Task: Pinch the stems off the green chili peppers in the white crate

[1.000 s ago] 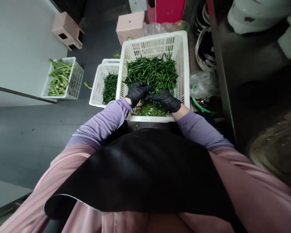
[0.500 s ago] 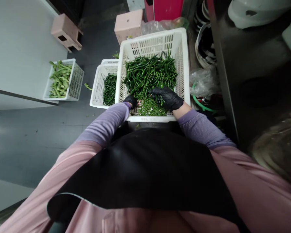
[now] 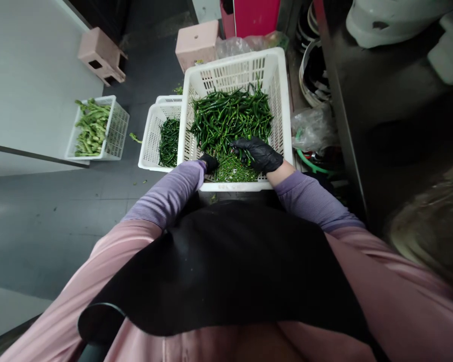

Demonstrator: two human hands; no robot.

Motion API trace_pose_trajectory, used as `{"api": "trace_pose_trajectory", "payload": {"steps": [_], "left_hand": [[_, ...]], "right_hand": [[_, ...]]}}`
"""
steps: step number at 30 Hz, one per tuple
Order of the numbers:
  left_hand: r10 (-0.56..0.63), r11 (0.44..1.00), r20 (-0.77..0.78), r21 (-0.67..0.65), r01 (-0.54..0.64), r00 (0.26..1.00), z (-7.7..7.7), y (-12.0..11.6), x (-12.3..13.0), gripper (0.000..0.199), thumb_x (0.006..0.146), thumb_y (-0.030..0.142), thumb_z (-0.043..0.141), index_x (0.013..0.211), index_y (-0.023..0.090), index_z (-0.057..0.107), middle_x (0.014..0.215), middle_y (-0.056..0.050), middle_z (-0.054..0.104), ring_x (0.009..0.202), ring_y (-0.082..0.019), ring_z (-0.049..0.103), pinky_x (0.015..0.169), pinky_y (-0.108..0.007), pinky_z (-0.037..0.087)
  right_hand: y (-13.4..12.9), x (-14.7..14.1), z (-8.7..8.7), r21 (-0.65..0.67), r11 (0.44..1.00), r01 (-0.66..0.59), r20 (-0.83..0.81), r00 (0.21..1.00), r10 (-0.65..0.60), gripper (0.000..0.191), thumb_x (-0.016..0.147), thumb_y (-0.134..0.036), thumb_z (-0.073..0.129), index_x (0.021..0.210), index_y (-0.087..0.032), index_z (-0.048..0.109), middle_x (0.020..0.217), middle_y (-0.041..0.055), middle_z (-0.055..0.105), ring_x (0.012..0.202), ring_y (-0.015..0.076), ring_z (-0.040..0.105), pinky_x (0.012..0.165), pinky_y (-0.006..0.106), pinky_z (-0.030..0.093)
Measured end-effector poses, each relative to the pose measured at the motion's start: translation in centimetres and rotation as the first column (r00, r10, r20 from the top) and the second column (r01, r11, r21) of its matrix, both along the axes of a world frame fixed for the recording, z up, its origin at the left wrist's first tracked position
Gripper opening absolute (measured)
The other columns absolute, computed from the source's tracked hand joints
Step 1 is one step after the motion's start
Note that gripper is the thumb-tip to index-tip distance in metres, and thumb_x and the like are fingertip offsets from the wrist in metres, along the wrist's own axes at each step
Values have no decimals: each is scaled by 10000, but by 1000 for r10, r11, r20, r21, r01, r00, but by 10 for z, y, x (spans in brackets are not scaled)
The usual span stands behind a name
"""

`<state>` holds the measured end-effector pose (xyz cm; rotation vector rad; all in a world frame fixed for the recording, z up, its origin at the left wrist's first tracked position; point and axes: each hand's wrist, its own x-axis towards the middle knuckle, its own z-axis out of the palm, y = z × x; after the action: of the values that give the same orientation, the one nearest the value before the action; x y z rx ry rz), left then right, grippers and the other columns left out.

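Observation:
A large white slatted crate stands right in front of me, holding a heap of long green chili peppers. Nearer to me in it lies a layer of thin green stems. My right hand, in a black glove, is curled around several green chili peppers at the front of the heap. My left hand, also black-gloved, is low inside the crate's near left corner, beside the stems. Its fingers are mostly hidden by the wrist and sleeve, so what it holds cannot be made out.
Left of the crate, a smaller white basket holds more green peppers. Another white basket with pale green vegetables stands by the wall. Two pink stools are farther back. A dark counter runs along the right, with plastic bags beside it.
The view has shifted slightly. My left hand has moved a little inward, toward the stems. My right hand stays curled around peppers at nearly the same spot.

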<state>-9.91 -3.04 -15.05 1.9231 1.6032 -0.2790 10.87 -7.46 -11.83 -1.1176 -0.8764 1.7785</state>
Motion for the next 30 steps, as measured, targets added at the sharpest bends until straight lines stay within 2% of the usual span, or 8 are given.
{"api": "trace_pose_trajectory", "payload": {"steps": [3, 6, 11, 14, 16, 22, 26, 30], "left_hand": [[118, 992, 102, -66, -111, 988, 11, -7, -4, 266, 837, 396, 845, 694, 197, 742, 631, -127, 695, 805, -343, 788, 782, -493, 631], [346, 938, 313, -148, -314, 884, 32, -11, -14, 440, 901, 473, 823, 607, 218, 618, 519, -51, 566, 548, -216, 641, 598, -402, 581], [502, 851, 642, -247, -465, 579, 65, -27, -4, 468, 832, 570, 934, 758, 201, 657, 618, 4, 618, 591, -142, 609, 596, -308, 552], [508, 819, 751, -271, -505, 421, 71, -42, 18, 467, 788, 539, 977, 870, 197, 669, 734, 2, 679, 674, -151, 653, 643, -307, 555], [494, 810, 784, -257, -527, 375, 71, -49, 28, 468, 805, 539, 969, 873, 209, 644, 748, 11, 660, 683, -153, 643, 646, -311, 546], [460, 842, 715, -163, -513, 526, 67, -42, 22, 451, 917, 598, 863, 831, 231, 615, 675, 10, 581, 646, -165, 592, 664, -338, 536], [365, 838, 638, 92, -537, 678, 59, -27, 8, 405, 902, 592, 856, 960, 214, 722, 771, -32, 700, 808, -214, 684, 752, -332, 579], [403, 899, 451, -34, -436, 796, 53, -22, -4, 567, 1123, 617, 502, 961, 157, 792, 757, -128, 734, 678, -233, 698, 711, -387, 599]], "right_hand": [[2, 2, -4, -14, 1000, 0, -1, 1000, 0, 478, 673, -573, 1011, 703, -243, 666, 682, -22, 633, 629, 143, 528, 541, 306, 441], [3, 2, -9, -57, 998, -20, 36, 999, 22, 458, 638, -513, 1033, 647, -236, 668, 640, -33, 609, 590, 129, 498, 522, 302, 419], [0, -8, -10, 34, 999, -34, 62, 998, 32, 476, 535, -497, 1077, 719, -248, 716, 742, -4, 740, 695, 185, 621, 638, 346, 531], [-3, -13, -9, 160, 982, -98, 38, 995, 93, 507, 511, -526, 1075, 788, -255, 749, 791, -7, 773, 845, 229, 700, 851, 401, 613], [-4, -14, -9, 193, 971, -139, 65, 989, 129, 504, 511, -535, 1074, 783, -261, 750, 774, -13, 764, 876, 243, 706, 915, 426, 623], [-5, -10, -10, 145, 970, -197, 57, 980, 191, 475, 550, -510, 1080, 803, -271, 757, 733, -3, 732, 841, 257, 690, 858, 446, 644], [-6, -4, -8, 55, 977, -204, 104, 975, 197, 436, 639, -538, 1048, 736, -264, 723, 682, 0, 676, 749, 241, 644, 749, 440, 616], [-4, 4, -3, 20, 997, -75, 88, 993, 73, 358, 737, -491, 987, 754, -269, 708, 707, -2, 656, 790, 247, 670, 741, 428, 611]]}}
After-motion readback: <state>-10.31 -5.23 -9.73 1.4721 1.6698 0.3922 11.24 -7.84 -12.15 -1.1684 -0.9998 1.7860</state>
